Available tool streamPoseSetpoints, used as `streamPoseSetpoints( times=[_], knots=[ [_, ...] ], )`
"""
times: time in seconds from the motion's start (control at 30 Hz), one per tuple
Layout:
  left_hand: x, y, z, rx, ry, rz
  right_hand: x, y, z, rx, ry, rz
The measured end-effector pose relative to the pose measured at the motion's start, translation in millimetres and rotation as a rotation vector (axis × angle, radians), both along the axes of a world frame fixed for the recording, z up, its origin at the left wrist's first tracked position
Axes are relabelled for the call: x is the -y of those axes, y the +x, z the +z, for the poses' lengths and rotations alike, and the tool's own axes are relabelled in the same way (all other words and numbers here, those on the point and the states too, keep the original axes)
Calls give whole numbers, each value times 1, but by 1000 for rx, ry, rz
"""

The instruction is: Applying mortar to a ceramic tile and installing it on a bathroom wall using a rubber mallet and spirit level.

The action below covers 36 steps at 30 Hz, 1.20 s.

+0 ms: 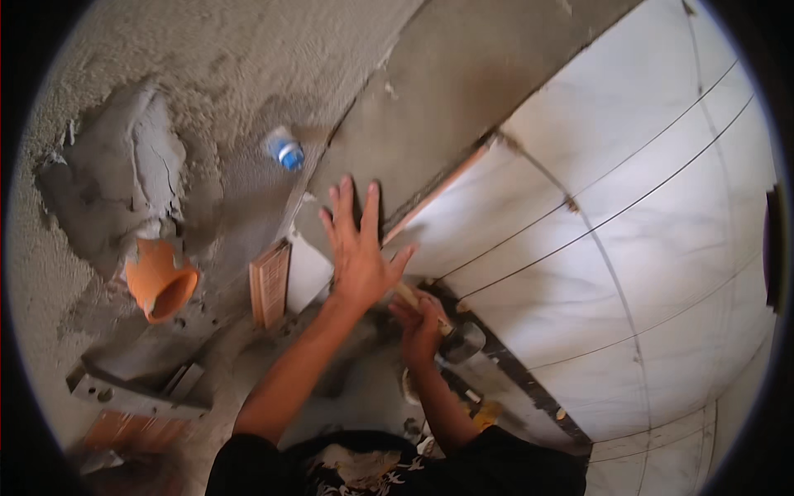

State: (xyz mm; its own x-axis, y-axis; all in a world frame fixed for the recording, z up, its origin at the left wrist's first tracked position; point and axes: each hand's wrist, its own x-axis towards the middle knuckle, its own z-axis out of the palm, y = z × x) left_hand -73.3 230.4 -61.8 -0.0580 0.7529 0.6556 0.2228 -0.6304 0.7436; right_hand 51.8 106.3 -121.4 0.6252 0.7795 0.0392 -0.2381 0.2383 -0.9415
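My left hand (357,256) is spread with its fingers apart, lying against or just over the lower end of the grey mortar-coloured strip (430,124). Beside its thumb runs the reddish edge of a white marbled tile (451,223). Lower and to the right, my right hand (420,331) is closed around a wooden-handled tool (408,294). A grey rounded piece (468,343) shows by that hand; whether it belongs to the tool I cannot tell. Left of my left wrist are a white piece (308,269) and reddish-brown ribbed tile pieces (270,285).
An orange pipe (161,281) juts out at the left, below a smeared mortar patch (124,157). A blue-capped fitting (289,154) sticks out farther up. A metal spirit level (136,401) lies lower left. Thin dark strings (612,217) cross the white tiled wall (662,149).
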Motion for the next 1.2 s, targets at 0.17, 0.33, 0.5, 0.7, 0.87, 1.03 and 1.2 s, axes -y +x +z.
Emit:
streamPoseSetpoints(
  times=[0.17, 0.33, 0.5, 0.7, 0.87, 1.03, 1.2],
  knots=[
    [-20, 18, 1, -72, 84, 144, -10, -8, -13, -15, 72, -65],
    [-33, 14, -8, -165, 203, 179, -11, -5, -18, -86, 143, -5],
    [-29, 13, -10, -292, 193, 271, -4, 10, -27, -122, 199, -94],
    [-26, 16, -13, -285, 178, 299, -4, 5, -26, -181, 225, -17],
    [-27, 23, -10, -169, 187, 256, -10, 6, -26, -247, 226, 6],
    [-29, 19, -13, -184, 211, 264, -7, 19, -35, -269, 242, -64],
    [-30, 20, -14, -256, 225, 311, -18, 15, -45, -299, 177, 4]
  ],
)
